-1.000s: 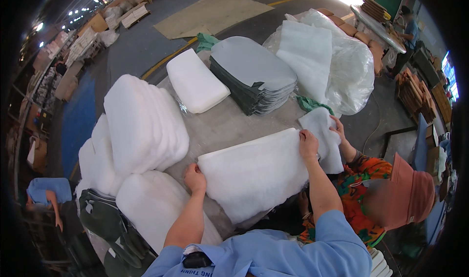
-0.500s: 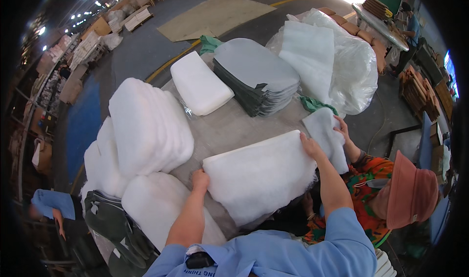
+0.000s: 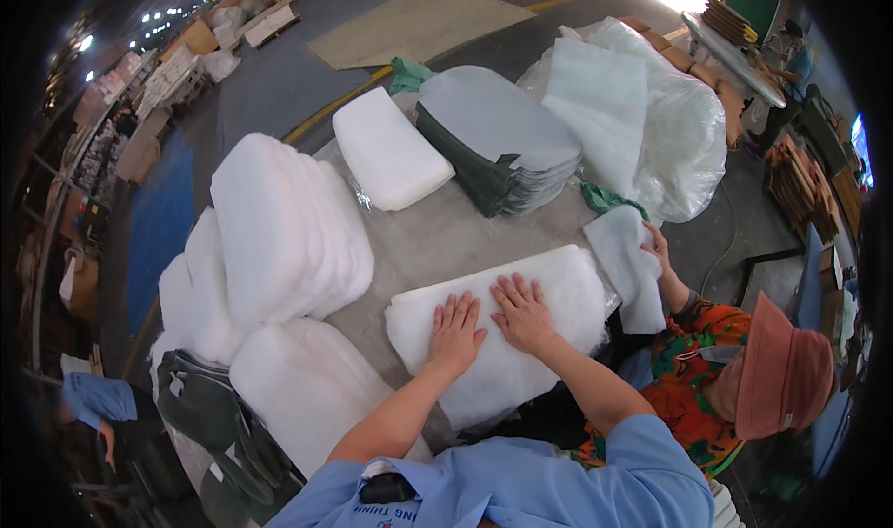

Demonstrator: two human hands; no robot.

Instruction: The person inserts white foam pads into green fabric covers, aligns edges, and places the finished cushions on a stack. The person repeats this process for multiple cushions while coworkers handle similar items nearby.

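A thick white padding sheet [image 3: 558, 291] lies across the near edge of the grey table [image 3: 437, 235]. My left hand [image 3: 456, 328] and my right hand [image 3: 523, 312] rest flat on top of it, side by side, fingers spread and pressing down. Neither hand grips anything. To the right a person in an orange patterned shirt and a pink cap has a hand [image 3: 657, 246] on a smaller white padding piece [image 3: 628, 263] at the table's corner.
Tall stacks of white padding [image 3: 284, 226] stand at the left, with more below [image 3: 298, 388]. A single white pad [image 3: 386, 156], a stack of grey-green covers [image 3: 498, 137] and a clear bag of padding [image 3: 642, 109] lie at the back. Dark fabric [image 3: 200, 407] hangs at lower left.
The padding sheet, held up by its two far corners, has been laid down on the table. Both my hands moved inward to its middle and now press on it flat.
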